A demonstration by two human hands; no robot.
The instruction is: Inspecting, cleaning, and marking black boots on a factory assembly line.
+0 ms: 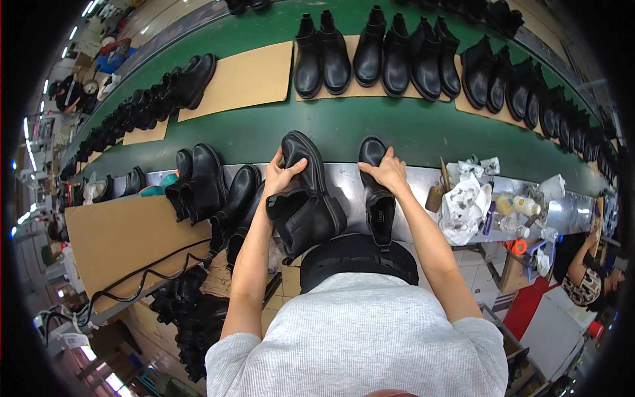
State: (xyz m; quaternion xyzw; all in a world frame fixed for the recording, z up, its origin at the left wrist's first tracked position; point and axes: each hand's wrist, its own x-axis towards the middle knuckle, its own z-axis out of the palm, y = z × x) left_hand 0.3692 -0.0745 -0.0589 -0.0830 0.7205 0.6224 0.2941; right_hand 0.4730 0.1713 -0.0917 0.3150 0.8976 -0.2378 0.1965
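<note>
My left hand (283,177) grips a black ankle boot (313,188) at its front part, thumb lying across the upper. This boot is tilted on its side, so the sole edge faces right and the shaft opening points toward me. A second black ankle boot (372,184) is in my right hand (388,171), with the thumb and fingers around its toe area. Its toe points away from me and its pull tab hangs near my waist. Both boots are over the metal edge (420,190) of the green work surface (258,135).
Several pairs of black boots (374,49) stand on cardboard sheets (241,76) across the green surface. More boots (205,178) are close by my left arm, beside a large cardboard piece (126,245). Stained rags (466,205) and small bottles (522,205) lie to the right. Another person (585,278) is at far right.
</note>
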